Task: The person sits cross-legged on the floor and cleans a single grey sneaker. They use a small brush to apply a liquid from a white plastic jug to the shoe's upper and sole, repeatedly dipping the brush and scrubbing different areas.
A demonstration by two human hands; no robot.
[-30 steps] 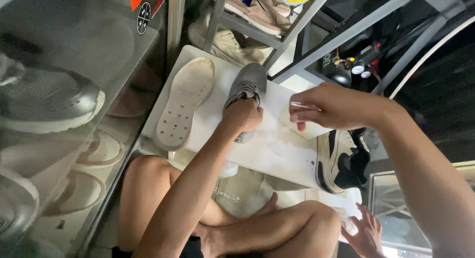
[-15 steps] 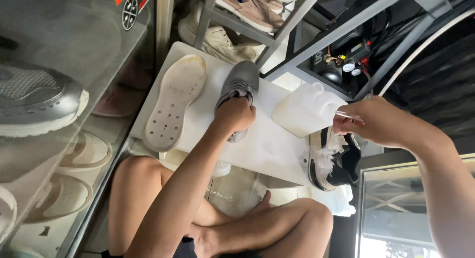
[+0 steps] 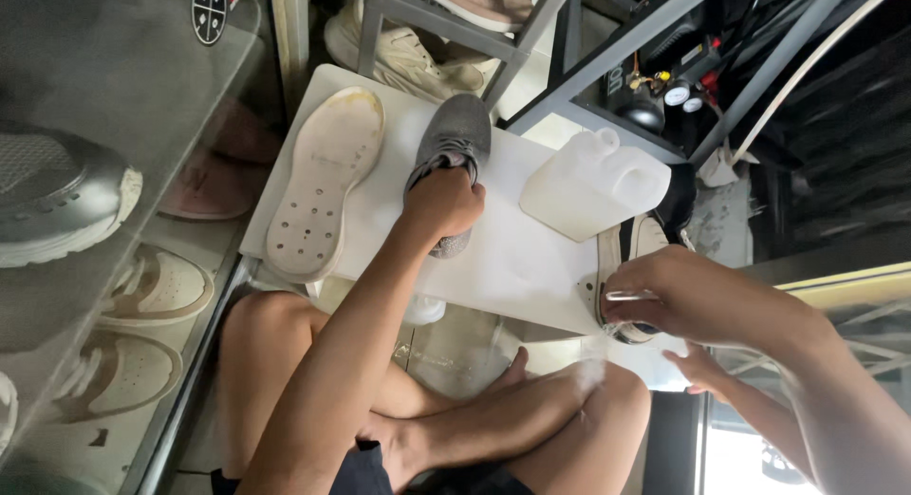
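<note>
At the middle of the frame, on a white board [image 3: 531,267] resting over the person's crossed bare legs, the left hand [image 3: 442,205] is clenched around the heel end of a grey knit shoe [image 3: 454,139], whose toe points toward the top of the frame. Just left of that shoe lies a white insole [image 3: 325,184], perforated at its lower end and slightly yellowed at its upper end, flat on the board and not touching the shoe. Right of the shoe a white plastic jug [image 3: 590,184] lies on its side on the board, its neck toward the upper left. At the right edge of the board the right hand [image 3: 697,300] has its fingers pinched on a thin pale object, too small and blurred to identify, just over a black and white sneaker [image 3: 638,243] that sits partly off the board's right rim. Below that hand, another open hand [image 3: 707,370] shows with fingers spread; whose it is cannot be told. Along the left side of the frame a glass-fronted shelf holds a silver-grey sneaker [image 3: 57,205] and cream-coloured shoes [image 3: 157,286] below it. At the top, a grey metal rack [image 3: 531,35] carries beige shoes [image 3: 408,54], and to the upper right a dark machine with small round gauges [image 3: 676,96] stands behind the frame's bars.
</note>
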